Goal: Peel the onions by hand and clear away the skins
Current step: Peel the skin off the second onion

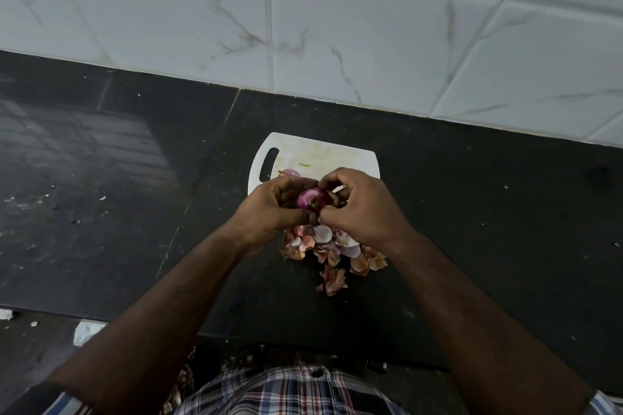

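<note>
Both hands are curled round 1 purple onion (310, 199) held above the near edge of the white cutting board (320, 152): the left hand (273, 209) cups it from the side, while the right hand (360, 209) pinches at its skin. A heap of peeled skins (332, 248) lies on the dark desk (118, 185) right beneath them. Another onion (290, 173) sits on the board just behind the left hand's fingers.

Purple onion (309, 198), white cutting board (323, 153), black counter (472, 212), veined white tiles (337, 27).

Glossy purple onion (310, 199), dry papery skins (332, 251), smooth white, probably plastic board (317, 150), polished dark stone counter (472, 212)
</note>
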Tool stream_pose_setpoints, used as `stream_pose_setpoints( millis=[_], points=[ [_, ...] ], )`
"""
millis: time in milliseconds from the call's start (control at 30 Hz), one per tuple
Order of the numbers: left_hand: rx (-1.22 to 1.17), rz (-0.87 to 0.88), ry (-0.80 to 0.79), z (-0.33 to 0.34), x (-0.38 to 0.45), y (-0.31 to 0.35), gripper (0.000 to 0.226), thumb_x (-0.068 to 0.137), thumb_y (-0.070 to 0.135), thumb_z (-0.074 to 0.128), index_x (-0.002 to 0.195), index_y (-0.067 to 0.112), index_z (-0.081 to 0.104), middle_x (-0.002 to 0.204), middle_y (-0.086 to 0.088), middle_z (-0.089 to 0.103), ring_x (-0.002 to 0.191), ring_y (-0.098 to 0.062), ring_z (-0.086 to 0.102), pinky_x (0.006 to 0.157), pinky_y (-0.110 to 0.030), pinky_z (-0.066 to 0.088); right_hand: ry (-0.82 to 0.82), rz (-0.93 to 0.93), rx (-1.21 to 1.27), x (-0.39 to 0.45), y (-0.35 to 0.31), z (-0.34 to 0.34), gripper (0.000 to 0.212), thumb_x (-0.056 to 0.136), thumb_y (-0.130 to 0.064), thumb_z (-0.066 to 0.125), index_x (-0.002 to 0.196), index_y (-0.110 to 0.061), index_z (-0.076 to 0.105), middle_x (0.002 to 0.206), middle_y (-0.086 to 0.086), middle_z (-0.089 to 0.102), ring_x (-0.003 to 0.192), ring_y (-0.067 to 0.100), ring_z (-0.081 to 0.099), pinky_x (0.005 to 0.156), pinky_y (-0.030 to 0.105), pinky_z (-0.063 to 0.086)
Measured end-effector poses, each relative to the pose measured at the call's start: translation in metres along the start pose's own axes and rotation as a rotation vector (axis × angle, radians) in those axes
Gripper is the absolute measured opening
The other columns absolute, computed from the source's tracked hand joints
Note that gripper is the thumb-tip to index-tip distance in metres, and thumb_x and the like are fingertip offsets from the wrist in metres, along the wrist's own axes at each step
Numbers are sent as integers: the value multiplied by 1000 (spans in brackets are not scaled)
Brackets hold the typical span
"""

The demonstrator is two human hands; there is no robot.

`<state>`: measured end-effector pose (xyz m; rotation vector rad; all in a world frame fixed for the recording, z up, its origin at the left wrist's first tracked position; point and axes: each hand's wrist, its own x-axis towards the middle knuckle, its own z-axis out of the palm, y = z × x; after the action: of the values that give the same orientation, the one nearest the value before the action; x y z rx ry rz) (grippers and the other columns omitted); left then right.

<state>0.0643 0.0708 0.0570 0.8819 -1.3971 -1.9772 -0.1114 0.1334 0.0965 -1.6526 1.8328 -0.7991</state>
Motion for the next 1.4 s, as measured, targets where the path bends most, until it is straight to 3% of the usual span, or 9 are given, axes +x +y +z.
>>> stream_pose_setpoints(
  millis=[267, 433, 600, 733, 833, 967, 1100, 1267, 1400],
  points=[
    [144, 42, 34, 0, 5, -1, 57, 75, -23, 71, 123, 6, 60, 123, -10, 70, 112, -23, 70, 93, -36, 58, -12, 38, 88, 5, 7, 4, 30, 75, -22, 75, 103, -26, 64, 102, -9, 65, 86, 12, 66, 74, 32, 57],
    [361, 65, 33, 3, 5, 1, 52, 80, -15, 71, 120, 15, 59, 120, 4, 67, 105, -10, 71, 81, -33, 61, -19, 140, 248, 13, 15, -2, 33, 64, -36, 73, 94, -26, 66, 97, -7, 69, 83, 19, 71, 79, 49, 59],
    [441, 128, 2, 4, 8, 3, 49, 81, -14, 71, 118, 18, 65, 115, 5, 69, 108, -5, 68, 81, -25, 58, -78, 184, 261, 16, 16, -1, 57, 49, -53, 74, 97, -24, 64, 96, -2, 72, 92, 20, 70, 80, 46, 59],
    [502, 166, 0, 0, 13, -2, 55, 79, -12, 72, 112, 32, 69, 112, 9, 70, 112, -8, 67, 88, -33, 60, -70, 175, 267, 17, 20, 5, 48, 54, -49, 74, 95, -27, 61, 95, -3, 71, 86, 17, 69, 77, 44, 59],
    [601, 227, -7, -1, 14, -4, 51, 78, -9, 75, 115, 25, 70, 112, 12, 69, 110, -8, 67, 89, -35, 60, -30, 169, 245, 16, 19, 8, 44, 55, -44, 74, 93, -28, 59, 94, -6, 68, 75, 10, 63, 66, 34, 53],
    [658, 283, -10, -2, 14, -2, 49, 76, -6, 77, 117, 20, 71, 111, 14, 69, 108, -10, 68, 87, -34, 60, 5, 153, 199, 17, 17, 10, 36, 68, -32, 82, 94, -26, 58, 92, -9, 66, 77, 9, 63, 63, 27, 50],
    [570, 251, -13, -2, 13, -1, 50, 76, -9, 75, 114, 24, 71, 109, 13, 71, 108, -11, 69, 88, -34, 60, 39, 159, 190, 19, 20, 9, 27, 72, -19, 78, 92, -23, 59, 88, -7, 67, 77, 12, 64, 64, 30, 50],
    [244, 119, -40, -5, 10, -2, 49, 81, -15, 71, 119, 15, 65, 121, -2, 68, 110, -16, 70, 88, -29, 58, -2, 220, 364, 20, 29, 0, 22, 80, -9, 74, 97, -17, 63, 85, 3, 76, 80, 17, 73, 69, 36, 59],
    [-29, 13, -36, -11, 9, -7, 46, 89, -17, 59, 122, 14, 62, 131, -6, 62, 112, -21, 67, 90, -36, 59, 23, 245, 486, 18, 30, -6, 22, 84, 3, 67, 101, -11, 65, 89, 6, 77, 84, 14, 74, 69, 30, 56]
  ],
)
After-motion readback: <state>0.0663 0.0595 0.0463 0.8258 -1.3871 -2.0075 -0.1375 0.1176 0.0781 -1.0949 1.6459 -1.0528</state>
